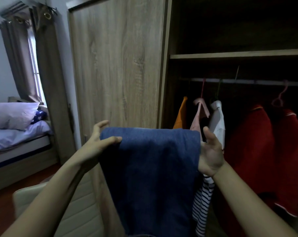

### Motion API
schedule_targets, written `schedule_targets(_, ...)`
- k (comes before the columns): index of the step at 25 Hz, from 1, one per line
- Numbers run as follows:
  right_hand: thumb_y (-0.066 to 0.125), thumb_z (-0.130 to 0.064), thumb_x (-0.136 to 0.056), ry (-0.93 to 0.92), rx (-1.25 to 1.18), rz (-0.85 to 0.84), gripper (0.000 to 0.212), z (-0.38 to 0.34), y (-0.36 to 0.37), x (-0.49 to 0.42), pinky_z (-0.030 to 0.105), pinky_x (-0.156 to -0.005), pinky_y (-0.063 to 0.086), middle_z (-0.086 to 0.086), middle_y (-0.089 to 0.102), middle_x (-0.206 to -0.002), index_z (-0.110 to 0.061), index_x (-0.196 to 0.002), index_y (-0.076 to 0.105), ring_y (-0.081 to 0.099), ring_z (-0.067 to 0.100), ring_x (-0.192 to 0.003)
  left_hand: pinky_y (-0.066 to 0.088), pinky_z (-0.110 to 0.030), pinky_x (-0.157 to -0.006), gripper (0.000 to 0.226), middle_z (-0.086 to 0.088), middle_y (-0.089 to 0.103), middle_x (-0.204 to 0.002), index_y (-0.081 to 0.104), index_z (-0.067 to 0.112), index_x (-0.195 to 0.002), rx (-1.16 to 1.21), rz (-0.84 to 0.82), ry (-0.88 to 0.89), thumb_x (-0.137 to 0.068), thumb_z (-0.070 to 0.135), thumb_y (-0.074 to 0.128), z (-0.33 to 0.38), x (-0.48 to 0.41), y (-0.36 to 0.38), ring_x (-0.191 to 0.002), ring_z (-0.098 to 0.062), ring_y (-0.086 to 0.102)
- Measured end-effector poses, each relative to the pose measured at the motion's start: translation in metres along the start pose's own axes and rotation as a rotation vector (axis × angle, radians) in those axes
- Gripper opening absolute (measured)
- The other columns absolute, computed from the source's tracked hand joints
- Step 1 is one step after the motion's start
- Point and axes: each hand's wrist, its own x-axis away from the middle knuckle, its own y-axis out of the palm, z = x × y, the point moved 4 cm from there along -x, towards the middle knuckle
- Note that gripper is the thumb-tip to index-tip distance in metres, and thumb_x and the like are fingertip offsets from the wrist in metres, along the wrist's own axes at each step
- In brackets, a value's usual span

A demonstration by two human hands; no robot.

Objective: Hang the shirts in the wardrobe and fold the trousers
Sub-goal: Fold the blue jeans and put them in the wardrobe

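The open wardrobe (pixel 237 55) fills the right, with shirts (pixel 216 117) already on its rail (pixel 247 81). In front of it hang the blue trousers (pixel 151 168), doubled over and held in mid-air. The left hand (pixel 100 142) pinches the top corner, thumb over the fold. The right hand (pixel 211 151) is spread, palm against the other edge, its fingers (pixel 206 132) not closed on it. With no surface beneath, the right side could slide and the fold fall open.

Trousers (pixel 151 168) hang before the wardrobe door (pixel 117 65) — bed (pixel 16 137) left, hung shirts (pixel 216 120) right.
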Motion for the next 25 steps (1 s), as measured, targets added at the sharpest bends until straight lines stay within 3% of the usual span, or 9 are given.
schedule_targets(2, 0.082, -0.053, -0.056, -0.015, -0.088, -0.04, 0.092, -0.002, -0.006, -0.004, 0.042, -0.089, 0.049, 0.019, 0.057, -0.12, -0.001, -0.125, 0.05, 0.057, 0.034, -0.11, 0.054, -0.028, -0.078, 0.075, -0.005, 0.055, -0.127, 0.048, 0.037, -0.125, -0.052, -0.153, 0.087, -0.068, -0.002, 0.077, 0.002, 0.005, -0.001, -0.109, -0.022, 0.062)
schedule_targets(4, 0.074, -0.052, -0.068, -0.017, -0.204, -0.143, 0.083, -0.008, -0.004, -0.006, 0.045, -0.096, 0.045, 0.022, 0.058, -0.124, 0.001, -0.127, 0.05, 0.056, 0.036, -0.115, 0.054, -0.024, -0.076, 0.08, -0.004, 0.061, -0.121, 0.049, 0.031, -0.125, -0.19, -0.168, 0.182, -0.062, -0.007, 0.079, 0.009, 0.008, 0.001, -0.106, -0.016, 0.064)
schedule_targets(10, 0.059, -0.043, -0.086, -0.055, -0.219, -0.301, 0.067, -0.024, 0.008, -0.002, 0.046, -0.106, 0.037, 0.025, 0.052, -0.132, 0.004, -0.132, 0.045, 0.048, 0.038, -0.125, 0.051, -0.024, -0.066, 0.046, 0.008, 0.072, -0.083, 0.065, 0.035, -0.093, -0.607, 0.143, 0.377, -0.054, 0.051, 0.084, 0.042, 0.009, 0.002, -0.078, -0.005, 0.067)
schedule_targets(13, 0.083, -0.044, -0.058, -0.123, -0.129, -0.094, 0.073, -0.022, 0.001, 0.0, 0.04, -0.088, 0.051, 0.017, 0.065, -0.112, -0.003, -0.114, 0.062, 0.063, 0.031, -0.105, 0.051, -0.035, -0.067, 0.052, 0.011, 0.064, -0.077, 0.058, 0.041, -0.093, -1.002, 0.261, 0.411, -0.054, 0.074, 0.061, 0.053, 0.015, 0.01, -0.078, -0.013, 0.063)
schedule_targets(16, 0.087, -0.047, -0.046, -0.13, -0.128, -0.056, 0.09, -0.014, 0.001, 0.0, 0.039, -0.086, 0.052, 0.015, 0.06, -0.114, -0.004, -0.117, 0.055, 0.06, 0.029, -0.104, 0.045, -0.04, -0.072, 0.053, 0.007, 0.045, -0.079, 0.052, 0.043, -0.099, -1.226, 0.301, 0.412, -0.058, 0.076, 0.058, 0.041, 0.006, 0.008, -0.086, -0.02, 0.045)
schedule_targets(19, 0.087, -0.046, -0.046, -0.13, -0.126, -0.032, 0.093, -0.012, 0.002, -0.001, 0.037, -0.084, 0.052, 0.014, 0.056, -0.113, -0.007, -0.119, 0.045, 0.058, 0.028, -0.104, 0.044, -0.018, -0.068, 0.048, 0.003, 0.056, -0.084, 0.064, 0.035, -0.083, -0.719, 0.114, 0.387, -0.055, 0.074, 0.065, 0.029, 0.006, 0.007, -0.086, -0.008, 0.054)
schedule_targets(21, 0.088, -0.045, -0.047, -0.107, -0.064, -0.013, 0.083, -0.018, 0.007, 0.002, 0.034, -0.079, 0.056, 0.013, 0.063, -0.106, -0.005, -0.111, 0.053, 0.064, 0.026, -0.098, 0.047, -0.012, -0.063, 0.036, 0.006, 0.066, -0.082, 0.067, 0.03, -0.084, -0.374, 0.003, 0.373, -0.063, 0.058, 0.073, 0.022, 0.011, 0.015, -0.077, 0.001, 0.061)
schedule_targets(23, 0.076, -0.05, -0.067, -0.033, 0.308, 0.14, 0.052, -0.028, 0.013, 0.004, 0.026, -0.068, 0.057, 0.007, 0.072, -0.089, -0.007, -0.096, 0.067, 0.07, 0.017, -0.083, 0.048, -0.013, -0.063, 0.02, 0.008, 0.067, -0.082, 0.067, 0.03, -0.085, -0.252, 0.12, 0.439, -0.071, 0.043, 0.071, 0.018, 0.014, 0.017, -0.077, 0.001, 0.062)
schedule_targets(25, 0.051, -0.045, -0.09, -0.082, 0.718, 0.45, 0.038, -0.048, 0.001, -0.001, 0.016, -0.048, 0.045, -0.003, 0.063, -0.055, -0.013, -0.075, 0.064, 0.06, 0.01, -0.052, 0.049, -0.018, -0.069, 0.018, 0.005, 0.068, -0.089, 0.065, 0.031, -0.088, -0.207, 0.304, 0.48, -0.074, 0.039, 0.072, 0.02, 0.015, 0.012, -0.081, 0.0, 0.062)
